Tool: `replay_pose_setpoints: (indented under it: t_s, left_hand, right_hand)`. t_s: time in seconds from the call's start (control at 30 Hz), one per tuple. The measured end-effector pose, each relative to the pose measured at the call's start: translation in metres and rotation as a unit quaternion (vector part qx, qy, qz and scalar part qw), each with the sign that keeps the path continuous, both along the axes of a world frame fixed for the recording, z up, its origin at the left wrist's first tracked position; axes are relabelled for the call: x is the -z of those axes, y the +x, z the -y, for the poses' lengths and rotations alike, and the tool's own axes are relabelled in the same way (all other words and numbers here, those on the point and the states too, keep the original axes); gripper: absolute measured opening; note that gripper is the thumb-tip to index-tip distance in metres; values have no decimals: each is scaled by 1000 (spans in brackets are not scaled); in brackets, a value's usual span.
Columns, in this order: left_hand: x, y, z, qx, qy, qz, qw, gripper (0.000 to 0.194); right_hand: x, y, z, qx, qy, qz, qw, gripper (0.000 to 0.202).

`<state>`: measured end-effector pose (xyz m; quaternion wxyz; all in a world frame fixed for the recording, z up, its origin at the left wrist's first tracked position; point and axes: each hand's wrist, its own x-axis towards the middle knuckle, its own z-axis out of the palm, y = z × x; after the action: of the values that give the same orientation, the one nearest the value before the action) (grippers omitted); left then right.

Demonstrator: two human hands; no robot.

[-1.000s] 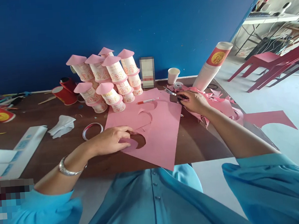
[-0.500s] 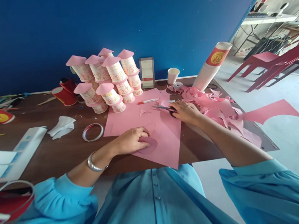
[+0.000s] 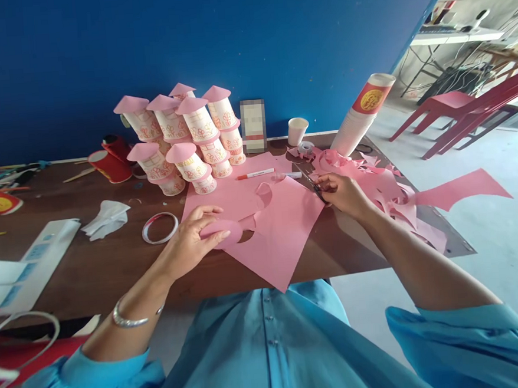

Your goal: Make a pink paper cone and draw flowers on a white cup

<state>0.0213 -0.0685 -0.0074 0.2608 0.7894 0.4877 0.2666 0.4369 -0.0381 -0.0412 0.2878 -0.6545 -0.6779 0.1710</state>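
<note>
My left hand (image 3: 193, 240) grips a round pink paper piece (image 3: 224, 233) between thumb and fingers, over the table's front part. Beside it a large pink paper sheet (image 3: 282, 236) lies with a curved gap at its left edge. At the sheet's right corner, my right hand (image 3: 341, 193) is closed on dark-handled scissors (image 3: 317, 190), whose blades point up and left. Another pink sheet (image 3: 215, 204) lies underneath. A red-and-white marker (image 3: 256, 173) rests on the paper, left of a white-capped marker (image 3: 292, 175).
Stacked decorated cups with pink cone roofs (image 3: 193, 119) stand at the back left. A leaning cup stack (image 3: 360, 116) and pink scraps (image 3: 373, 183) are at the right. A tape roll (image 3: 159, 228) and crumpled tissue (image 3: 106, 219) lie left; a white cup (image 3: 298, 131) stands behind.
My left hand has moved left, lifting the round piece away from the sheet. The sheet has turned and shifted. My right hand has moved right with the scissors, whose blades now point farther upward.
</note>
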Motion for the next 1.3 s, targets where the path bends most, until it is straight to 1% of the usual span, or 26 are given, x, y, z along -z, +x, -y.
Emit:
replay_pose_setpoints:
  t_s: [0.1,0.2,0.27,0.33,0.4,0.47,0.5,0.57,0.67,0.73,0.83,0.9,0.97,1.0,1.03,1.1,1.13,1.2,1.3]
  left_hand:
    - [13,-8,7,-11,-28,-33,999,49]
    - [21,-9,14,-1,-57,-62,996,49]
    - [20,-6,16,25,-70,-67,995,43]
    - [16,0,15,69,-86,-62,992,35]
    - [11,10,14,116,-94,-58,987,29]
    - [9,23,13,148,-84,-68,983,24]
    - [9,30,13,156,-72,-81,982,21]
    - [10,47,14,171,-42,-119,977,13]
    - [14,69,19,219,-16,-155,963,7]
    - [16,78,21,269,9,-144,952,6]
    - [15,79,22,328,42,-108,937,13]
    - [12,74,20,349,43,-95,931,14]
    - [8,67,17,366,35,-94,925,14]
    - [7,64,16,375,31,-94,922,15]
    - [5,61,15,383,27,-94,919,16]
    - [3,56,15,388,18,-94,916,19]
    - [3,54,15,386,14,-94,917,19]
    - [3,52,16,380,13,-93,920,19]
    - [7,50,19,378,28,-80,922,18]
  right_hand:
    - [6,-2,8,11,3,5,1000,29]
    - [3,-10,18,12,9,37,999,29]
    - [-5,-17,25,12,25,83,996,31]
    - [-14,-22,29,6,53,147,988,34]
    - [-21,-24,28,-6,85,185,979,38]
    - [-26,-21,20,-19,95,197,976,40]
    - [-27,-18,14,-23,87,204,975,40]
    - [-27,-9,-1,-20,51,217,975,41]
    - [-25,8,-25,4,4,236,972,43]
    - [-23,17,-38,8,-15,245,969,44]
    - [-22,22,-48,-18,-28,260,965,43]
    - [-24,14,-47,-20,-1,270,963,38]
    - [-27,-3,-40,7,51,282,958,33]
    - [-28,-14,-34,21,67,296,953,35]
    - [-28,-26,-29,13,52,315,948,37]
    - [-28,-49,-20,-39,-35,358,932,42]
    - [-28,-58,-18,-44,-49,365,929,41]
    - [-28,-68,-21,-52,-57,372,925,35]
    - [-34,-69,-40,-46,-34,372,926,34]
